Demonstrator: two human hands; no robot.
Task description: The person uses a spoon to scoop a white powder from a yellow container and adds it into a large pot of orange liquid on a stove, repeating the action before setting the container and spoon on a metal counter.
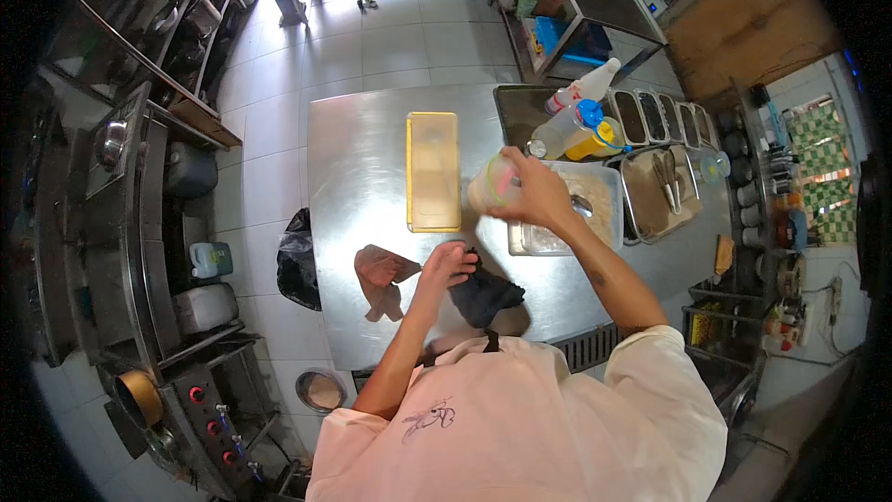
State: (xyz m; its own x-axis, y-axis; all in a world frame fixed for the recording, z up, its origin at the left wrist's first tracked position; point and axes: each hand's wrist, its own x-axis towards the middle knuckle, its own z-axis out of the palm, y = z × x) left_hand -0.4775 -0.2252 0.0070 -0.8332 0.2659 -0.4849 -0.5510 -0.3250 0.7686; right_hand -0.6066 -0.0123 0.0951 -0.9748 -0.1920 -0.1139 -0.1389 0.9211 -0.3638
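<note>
My right hand (pixel 533 188) grips a clear plastic jar (pixel 496 183) with a green band, tilted on its side above the steel table (pixel 355 174). The jar's contents are blurred. Just right of it, partly under my forearm, a translucent tub (pixel 619 202) holds pale powder and a metal scoop (pixel 581 206). My left hand (pixel 446 266) hovers with loosely bent fingers at the edge of a black cloth (pixel 486 298), and nothing shows in its grasp. To its left lies a crumpled brown cloth (pixel 383 282). Beyond both hands is a rectangular container (pixel 433 171) with a yellow rim.
Squeeze bottles (pixel 568 129) crowd a dark tray (pixel 516 111) at the back right. Steel inserts (pixel 651 117) and a metal tray (pixel 648 202) with utensils stand farther right. A black bag (pixel 298 261) hangs by the left edge. A stove (pixel 212 425) is at lower left.
</note>
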